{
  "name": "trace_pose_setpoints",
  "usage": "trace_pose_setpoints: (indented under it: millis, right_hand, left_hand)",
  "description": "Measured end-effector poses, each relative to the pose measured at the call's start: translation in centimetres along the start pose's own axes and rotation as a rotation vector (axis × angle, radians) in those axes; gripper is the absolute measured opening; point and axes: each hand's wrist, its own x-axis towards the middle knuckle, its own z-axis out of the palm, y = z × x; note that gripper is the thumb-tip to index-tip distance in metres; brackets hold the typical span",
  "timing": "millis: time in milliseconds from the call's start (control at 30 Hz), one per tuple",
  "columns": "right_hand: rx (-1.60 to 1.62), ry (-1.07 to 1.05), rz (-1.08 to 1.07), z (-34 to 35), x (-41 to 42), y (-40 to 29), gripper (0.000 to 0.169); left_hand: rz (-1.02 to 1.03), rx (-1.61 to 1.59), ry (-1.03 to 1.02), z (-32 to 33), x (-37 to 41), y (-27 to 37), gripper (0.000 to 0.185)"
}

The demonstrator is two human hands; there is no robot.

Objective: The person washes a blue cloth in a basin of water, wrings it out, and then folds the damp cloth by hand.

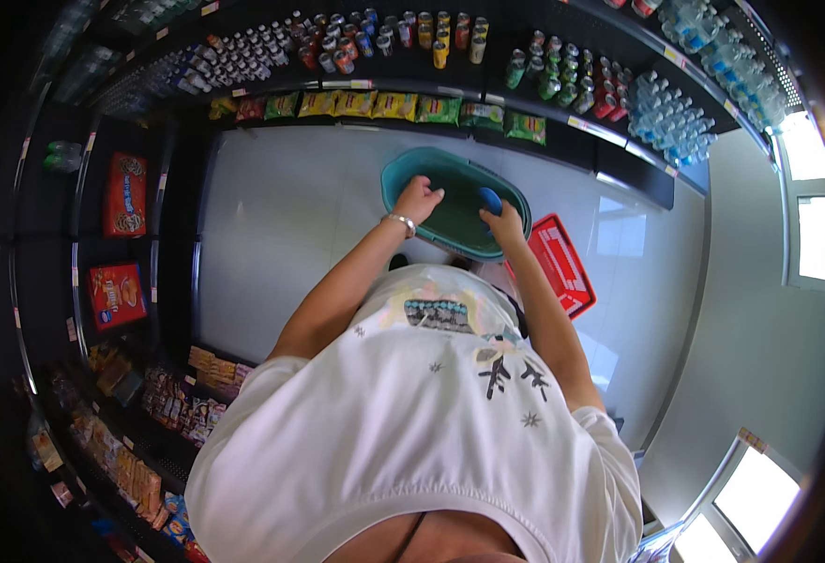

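A teal plastic tub (399,159) stands on the floor in front of my feet. My left hand (418,202) hovers over its left part, fingers loosely bent and thumb apart, with nothing visible in it. A pale bracelet (402,223) circles that wrist. Over the tub's right end, my right hand (504,222) grips a blue rounded object (490,200); its lower part is hidden by the fingers, and I cannot tell exactly what it is. The tub's inside looks dark green, without distinct contents.
A red plastic basket (558,267) lies right of the tub. Ahead, shelves hold snack bags (354,104), drink cans (440,53) and water bottles (669,123). Red boxes (125,193) and packaged snacks (180,407) fill shelves on the left. A wall (750,281) with windows bounds the right.
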Motion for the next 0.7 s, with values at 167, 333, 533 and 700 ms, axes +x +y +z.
trace_pose_setpoints:
  millis: [167,333,533,700]
  right_hand:
    - [0.043,-0.046,-0.205,1.2,-3.4,-2.8,0.047]
    - [0.061,-0.075,-0.213,-0.9,-6.9,-10.0,0.049]
    - [0.403,-0.281,-0.104,-0.6,-5.7,-7.4,0.045]
    - [0.416,-0.125,-0.183,-1.6,-6.6,-9.5,0.033]
  left_hand:
    - [-0.206,-0.282,-0.337,-0.6,-4.7,3.1,0.045]
    - [-0.01,-0.535,-0.204,0.3,-4.2,1.2,0.026]
    - [0.03,-0.652,-0.133,-1.0,-5.1,2.6,0.018]
    - [0.118,-0.673,-0.107,-1.6,-6.6,4.2,0.023]
